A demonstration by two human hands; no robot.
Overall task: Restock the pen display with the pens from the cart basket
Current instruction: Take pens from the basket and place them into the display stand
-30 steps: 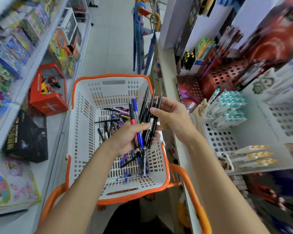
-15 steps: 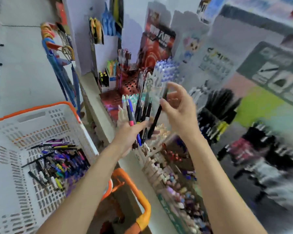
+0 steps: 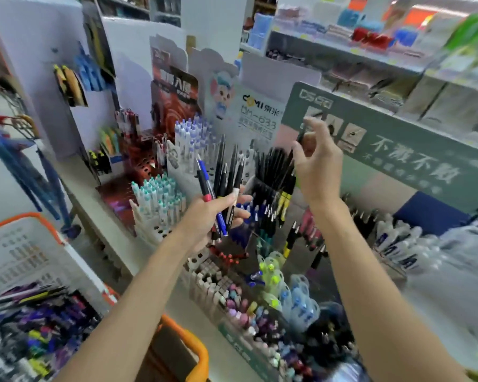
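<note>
One black pen [image 3: 298, 142] is pinched between the thumb and first fingers of your right hand [image 3: 319, 169], raised just above the far cluster of black pens [image 3: 271, 166] standing in the pen display [image 3: 149, 232]. The view is smeared there, so the exact finger placement is hard to read.

Your left hand [image 3: 213, 216] is closed around a fanned bundle of pens [image 3: 226, 172]: mostly black, one blue, one with a red grip. It holds them low on their barrels, with the upper ends spreading toward the display. The rest of the stock lies loose in the cart basket [image 3: 20, 244] at near left, a heap of mixed pens [image 3: 39, 321].

These should be light, stiff plastic sticks that will not bend or bruise. The smooth barrels will probably slide against one another, so keep the left fist snug or the fan may slip and scatter.

For the single pen, a pinch near the upper end looks best. That leaves the lower length free to thread down between its neighbours. The standing black pens are packed close, so a pen pushed in at a slant could tip them; go in upright, and let the slot take it.
</note>
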